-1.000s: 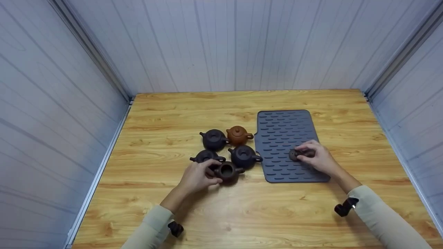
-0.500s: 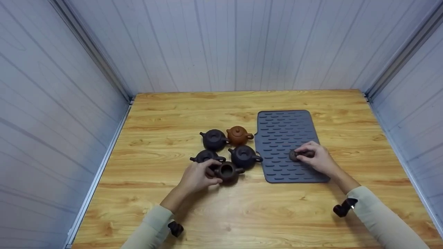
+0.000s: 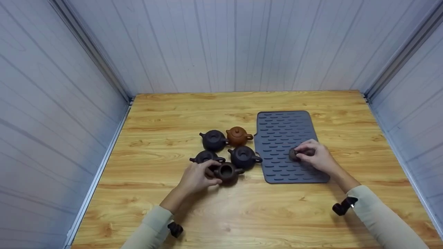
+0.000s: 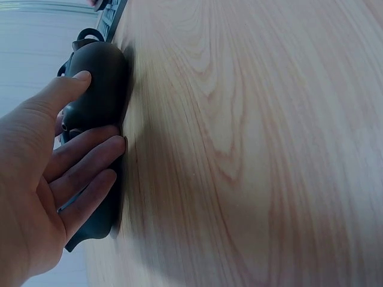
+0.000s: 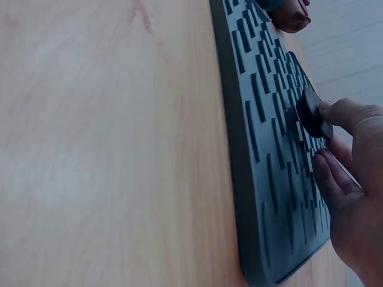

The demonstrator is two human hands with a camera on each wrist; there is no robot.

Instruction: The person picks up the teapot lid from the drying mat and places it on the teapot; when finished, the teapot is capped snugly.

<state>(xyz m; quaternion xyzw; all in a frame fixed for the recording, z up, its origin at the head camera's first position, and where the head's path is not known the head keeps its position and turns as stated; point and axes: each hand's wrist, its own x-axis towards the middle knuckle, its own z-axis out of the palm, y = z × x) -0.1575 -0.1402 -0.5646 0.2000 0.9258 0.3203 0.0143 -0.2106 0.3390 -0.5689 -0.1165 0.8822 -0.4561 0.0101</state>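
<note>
In the head view my left hand (image 3: 198,175) holds a brown teapot (image 3: 228,174) without its lid, its dark mouth facing up. The left wrist view shows my thumb on the side of the teapot (image 4: 99,75) and my fingers around its spout end. Over the grey ribbed mat (image 3: 285,121), my right hand (image 3: 318,157) pinches a small brown lid (image 3: 293,154) between thumb and fingers. The lid (image 5: 312,113) stands tilted close to the mat in the right wrist view; whether it touches is unclear.
Around the left hand stand dark teapots: one at the back (image 3: 213,140), one partly behind the hand (image 3: 206,155), one beside the mat (image 3: 244,157). An orange-brown teapot (image 3: 237,135) is next to the back one. White panel walls (image 3: 221,45) enclose the wooden table (image 3: 228,214).
The lid in my right hand has tilted a little, and the right fingers have shifted slightly. My left hand and the teapots stay where they were.
</note>
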